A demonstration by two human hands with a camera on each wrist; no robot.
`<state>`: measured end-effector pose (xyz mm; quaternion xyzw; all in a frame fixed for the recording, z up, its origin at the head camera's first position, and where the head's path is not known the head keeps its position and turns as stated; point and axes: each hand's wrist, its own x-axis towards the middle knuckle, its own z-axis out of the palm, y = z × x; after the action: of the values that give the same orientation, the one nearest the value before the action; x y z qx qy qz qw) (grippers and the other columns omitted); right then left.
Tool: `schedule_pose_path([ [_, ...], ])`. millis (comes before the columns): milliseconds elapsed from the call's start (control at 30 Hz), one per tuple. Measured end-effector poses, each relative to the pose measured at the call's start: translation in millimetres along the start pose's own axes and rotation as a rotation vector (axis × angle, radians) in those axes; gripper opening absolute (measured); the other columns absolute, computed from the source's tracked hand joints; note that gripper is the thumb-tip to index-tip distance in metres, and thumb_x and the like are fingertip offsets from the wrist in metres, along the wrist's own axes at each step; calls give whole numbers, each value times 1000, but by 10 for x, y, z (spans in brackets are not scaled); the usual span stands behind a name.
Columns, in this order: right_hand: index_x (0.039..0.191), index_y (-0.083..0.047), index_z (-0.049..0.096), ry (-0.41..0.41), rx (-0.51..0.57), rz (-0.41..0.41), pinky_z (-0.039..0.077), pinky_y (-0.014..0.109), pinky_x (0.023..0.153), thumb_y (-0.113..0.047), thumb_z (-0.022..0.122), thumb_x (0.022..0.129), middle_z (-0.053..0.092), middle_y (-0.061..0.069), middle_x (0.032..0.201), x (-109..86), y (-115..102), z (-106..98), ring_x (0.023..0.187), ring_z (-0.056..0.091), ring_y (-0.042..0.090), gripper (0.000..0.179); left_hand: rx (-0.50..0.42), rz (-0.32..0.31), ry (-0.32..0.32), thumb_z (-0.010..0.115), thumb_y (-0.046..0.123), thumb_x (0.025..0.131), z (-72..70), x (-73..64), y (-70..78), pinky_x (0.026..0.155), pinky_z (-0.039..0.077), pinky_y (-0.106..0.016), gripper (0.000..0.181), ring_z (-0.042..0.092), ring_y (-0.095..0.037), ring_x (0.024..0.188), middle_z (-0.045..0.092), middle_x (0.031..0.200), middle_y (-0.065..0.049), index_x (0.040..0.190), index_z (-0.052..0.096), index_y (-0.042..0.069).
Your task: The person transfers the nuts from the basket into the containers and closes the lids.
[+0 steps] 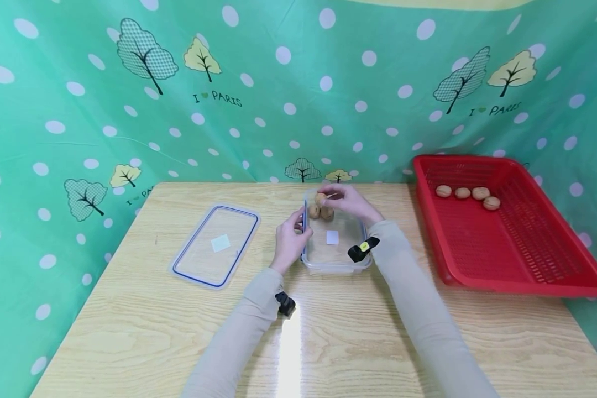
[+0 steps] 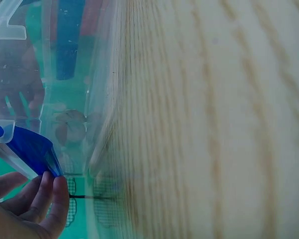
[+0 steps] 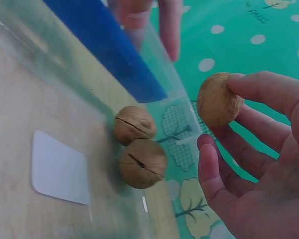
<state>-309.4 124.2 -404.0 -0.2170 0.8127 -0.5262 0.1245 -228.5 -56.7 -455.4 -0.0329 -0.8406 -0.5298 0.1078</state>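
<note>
Between finger and thumb my right hand (image 1: 350, 202) pinches a walnut (image 3: 219, 99), held above the far end of a clear plastic food container (image 1: 345, 260). Two more walnuts (image 3: 142, 163) lie side by side inside, against the far wall. A white square label (image 3: 60, 167) shows on the container's floor. My left hand (image 1: 289, 243) grips the container's left side, thumb at the rim. In the left wrist view its fingertips (image 2: 60, 184) touch a blue locking flap (image 2: 35, 149) that hangs from the edge.
A clear lid (image 1: 199, 276) with a blue seal lies flat on the wooden table (image 1: 144, 331), left of the container. At the right stands a red plastic basket (image 1: 517, 243) with several walnuts (image 1: 480, 193) near its far end. A green dotted curtain (image 1: 258, 83) hangs behind the table.
</note>
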Motion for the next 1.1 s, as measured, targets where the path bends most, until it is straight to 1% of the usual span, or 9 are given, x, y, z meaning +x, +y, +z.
schedule_pose_path([
  [133, 130, 1, 57, -37, -4, 7, 40, 46, 99, -8, 65, 90, 56, 19, 128, 26, 43, 70, 113, 53, 36, 42, 4, -10, -2, 65, 1, 82, 4, 2, -1, 70, 55, -28, 56, 64, -23, 88, 68, 101, -13, 136, 54, 3],
  [267, 129, 0, 57, -86, -21, 32, 42, 44, 97, -5, 65, 89, 57, 18, 127, 17, 71, 119, 111, 53, 34, 42, 2, -16, -5, 65, 1, 81, 17, -1, -11, 69, 55, -27, 57, 64, -22, 88, 68, 101, -14, 137, 53, 4],
  [467, 128, -2, 60, -121, -61, 30, 40, 42, 97, -2, 66, 87, 59, 14, 124, 40, 99, 150, 110, 50, 28, 41, -9, 14, 7, 65, -1, 81, 14, 2, -19, 69, 55, -31, 55, 65, -24, 87, 68, 104, -18, 135, 55, 1],
  [567, 127, -3, 61, -130, -74, 28, 40, 39, 95, -2, 66, 86, 59, 13, 122, 63, 126, 152, 107, 50, 26, 42, -13, 18, 6, 65, -1, 81, 13, 6, -23, 70, 55, -31, 55, 64, -25, 87, 68, 106, -18, 135, 54, 1],
  [667, 128, -2, 60, -147, -75, 15, 40, 40, 95, -3, 66, 87, 60, 14, 121, 73, 151, 151, 107, 50, 28, 41, -16, 14, 7, 65, -1, 81, 14, 8, -25, 69, 54, -29, 55, 64, -24, 87, 67, 106, -17, 135, 54, 1],
  [800, 127, 3, 59, -176, -55, -23, 36, 47, 102, 0, 65, 87, 59, 20, 124, 84, 188, 151, 113, 50, 35, 40, -20, 12, 7, 65, -1, 81, 13, 5, -22, 68, 54, -28, 55, 64, -23, 87, 68, 105, -15, 135, 54, 1],
  [867, 126, 5, 59, -182, -41, -31, 34, 49, 103, 2, 64, 87, 59, 22, 123, 92, 205, 150, 115, 49, 36, 39, -23, 16, 4, 65, -1, 82, 14, 6, -23, 68, 55, -28, 55, 64, -23, 86, 68, 104, -15, 135, 54, 1],
  [933, 126, 5, 58, -179, -38, -24, 36, 48, 102, 3, 62, 87, 60, 21, 122, 95, 207, 150, 114, 50, 35, 39, -30, 19, 3, 65, -1, 82, 16, 8, -24, 67, 55, -28, 55, 64, -23, 86, 68, 103, -16, 135, 53, 1],
  [1100, 127, 0, 59, -154, -46, 25, 40, 43, 97, -1, 62, 89, 62, 16, 120, 74, 166, 144, 110, 51, 30, 38, -43, 15, 3, 65, 0, 82, 24, 8, -21, 67, 55, -28, 55, 64, -24, 87, 68, 102, -17, 136, 53, 2],
])
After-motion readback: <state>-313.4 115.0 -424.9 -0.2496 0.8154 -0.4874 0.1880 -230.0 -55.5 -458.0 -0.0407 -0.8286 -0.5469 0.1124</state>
